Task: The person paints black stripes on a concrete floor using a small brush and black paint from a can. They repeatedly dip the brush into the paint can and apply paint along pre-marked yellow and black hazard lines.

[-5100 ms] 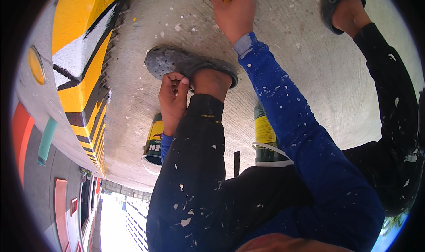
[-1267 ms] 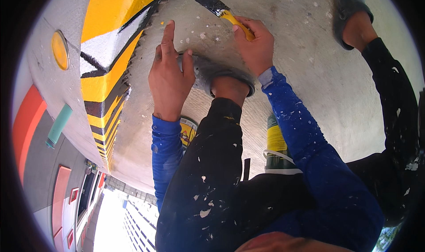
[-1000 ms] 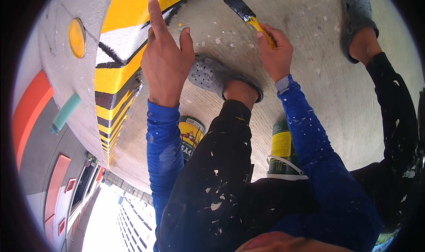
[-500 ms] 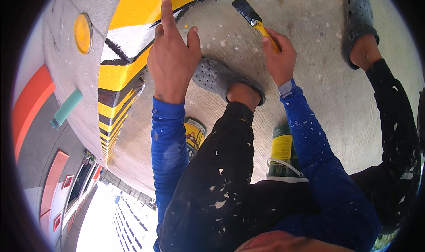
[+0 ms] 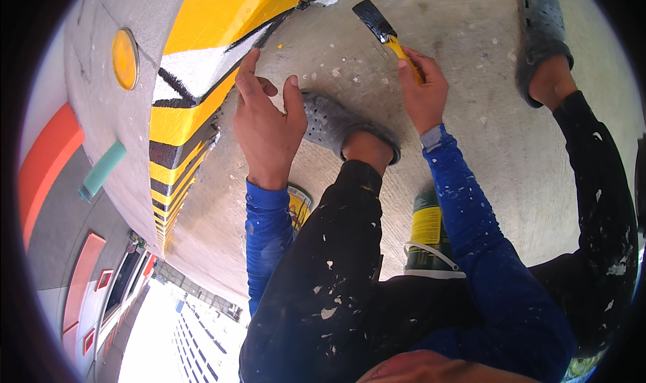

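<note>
My right hand [image 5: 425,90] is closed round the yellow handle of a paintbrush [image 5: 378,24], whose wide bristles are coated in black paint and point up and left over the floor. Beside the kerb, my left hand [image 5: 268,127] is held with its fingers apart and partly bent, and nothing is in it. Yellow, black and white bands cover the painted kerb [image 5: 229,16]. A white section with black lines lies just left of my left fingers. I cannot tell whether my index fingertip touches the kerb's lower black edge.
A dark green bucket [image 5: 426,227] with a white handle stands by my right forearm. Another paint tin [image 5: 300,205] is partly hidden behind my left leg. A round yellow lid [image 5: 126,59] lies on the kerb top. My grey clogs [image 5: 350,124] rest on the paint-spotted concrete floor [image 5: 464,53].
My left hand has drawn back from the yellow part of the kerb, and its stretched index finger has bent. The right hand with the paintbrush has hardly moved.
</note>
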Demonstrator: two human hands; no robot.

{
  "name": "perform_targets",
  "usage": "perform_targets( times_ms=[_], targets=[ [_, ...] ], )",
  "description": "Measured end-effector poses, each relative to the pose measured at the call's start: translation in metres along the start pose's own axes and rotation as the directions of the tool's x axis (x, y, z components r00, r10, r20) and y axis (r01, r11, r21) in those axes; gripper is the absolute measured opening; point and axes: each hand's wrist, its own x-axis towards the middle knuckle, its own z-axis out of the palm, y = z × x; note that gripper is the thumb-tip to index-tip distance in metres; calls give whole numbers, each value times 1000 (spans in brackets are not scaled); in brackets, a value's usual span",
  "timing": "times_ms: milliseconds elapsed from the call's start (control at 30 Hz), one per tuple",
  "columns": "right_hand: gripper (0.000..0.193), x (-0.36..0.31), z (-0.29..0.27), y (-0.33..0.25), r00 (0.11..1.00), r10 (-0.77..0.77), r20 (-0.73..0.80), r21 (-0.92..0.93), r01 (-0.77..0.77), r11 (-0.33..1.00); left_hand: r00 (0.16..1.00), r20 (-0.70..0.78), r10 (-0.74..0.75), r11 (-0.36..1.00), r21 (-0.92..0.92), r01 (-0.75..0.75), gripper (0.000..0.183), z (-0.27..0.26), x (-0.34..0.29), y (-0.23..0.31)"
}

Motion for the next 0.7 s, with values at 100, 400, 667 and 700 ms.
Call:
perform_targets(
  times_ms=[100, 400, 667, 700],
  targets=[
    [25, 4, 0, -2, 1000, -9, -19, -46, 8, 999, 992, 108, 60, 987, -158, -43, 17, 26, -34, -16],
    [26, 30, 6, 0, 992, -122, -30, -280, 108, 954, 912, 409, -15, 876, -434, 209, 20, 75, -88, -33],
    [25, 47, 21, 0, 971, -236, -31, -450, 197, 871, 932, 356, 69, 926, -371, 73, 27, 77, -87, -34],
    [25, 48, 21, 0, 971, -239, -27, -462, 200, 864, 930, 361, 62, 924, -372, 83, 27, 76, -87, -33]
  ],
)
